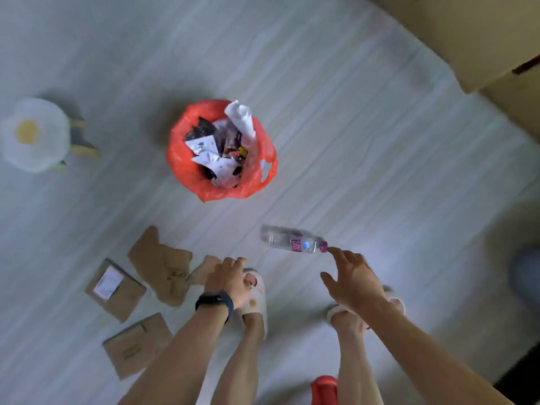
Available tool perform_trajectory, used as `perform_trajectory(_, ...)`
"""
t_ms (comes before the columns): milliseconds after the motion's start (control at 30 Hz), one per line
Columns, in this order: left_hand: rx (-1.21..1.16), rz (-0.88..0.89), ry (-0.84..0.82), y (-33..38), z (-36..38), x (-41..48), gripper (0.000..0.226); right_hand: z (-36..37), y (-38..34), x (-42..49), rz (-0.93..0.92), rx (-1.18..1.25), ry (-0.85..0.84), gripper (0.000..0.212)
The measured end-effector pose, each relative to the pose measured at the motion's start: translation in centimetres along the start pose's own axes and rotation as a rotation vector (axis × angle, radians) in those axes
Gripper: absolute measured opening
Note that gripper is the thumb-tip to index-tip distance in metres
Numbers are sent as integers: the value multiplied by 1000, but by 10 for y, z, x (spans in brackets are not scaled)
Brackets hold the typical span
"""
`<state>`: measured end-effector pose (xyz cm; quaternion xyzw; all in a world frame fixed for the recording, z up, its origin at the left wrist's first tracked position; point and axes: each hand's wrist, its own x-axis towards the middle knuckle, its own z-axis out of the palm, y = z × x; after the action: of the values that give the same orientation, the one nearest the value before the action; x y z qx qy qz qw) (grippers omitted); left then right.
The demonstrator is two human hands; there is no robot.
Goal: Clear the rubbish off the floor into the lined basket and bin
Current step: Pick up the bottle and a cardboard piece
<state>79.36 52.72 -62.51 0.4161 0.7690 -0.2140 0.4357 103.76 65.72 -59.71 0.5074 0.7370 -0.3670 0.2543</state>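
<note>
Pale plank floor, furniture pushed to the edges.
The floor [380,171] fills the view: light grey boards, soft wood grain running on a slant, evenly lit with a brighter patch low on the right. Off to the left stands a small stool [35,134] (white seat with a yellow centre, like a fried egg) on pale wooden legs. Top right, a beige cabinet [467,39] cuts the corner, with a dark reddish strip on its edge. A blurred grey-blue shape [526,273] sits at the right edge.
</note>
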Motion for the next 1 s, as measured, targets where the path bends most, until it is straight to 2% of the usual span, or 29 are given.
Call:
perform_trajectory(133, 14, -51, -63, -96, 59, 57, 56, 83, -37, 70, 10, -157, -133, 72)
perform_trajectory(233, -9, -77, -38, -135, 101, 95, 56, 130, -40, 109, 72, -243, -152, 76)
perform_trajectory(400, -108, -145, 73, -177, 156, 165, 69, 190, -39, 185, 110, -424, -63, 94)
perform_trajectory(500, -162, -160, 74, -180, 195, 197, 83, 229, -30, 214, 163, -506, -34, 94)
perform_trajectory(667, -72, -146, 183, -189, 230, 220, 94, 277, -25, 221, 128, -672, 101, 83)
perform_trajectory(733, -88, -159, 172, -198, 233, 226, 84, 286, -27, 220, 96, -645, 142, 79)
perform_trajectory(867, -159, -132, 257, -207, 230, 213, 38, 282, -30, 199, 52, -555, 38, 87)
perform_trajectory(1000, -338, -112, 323, -189, 196, 161, 31, 256, -52, 142, 96, -241, -106, 88)
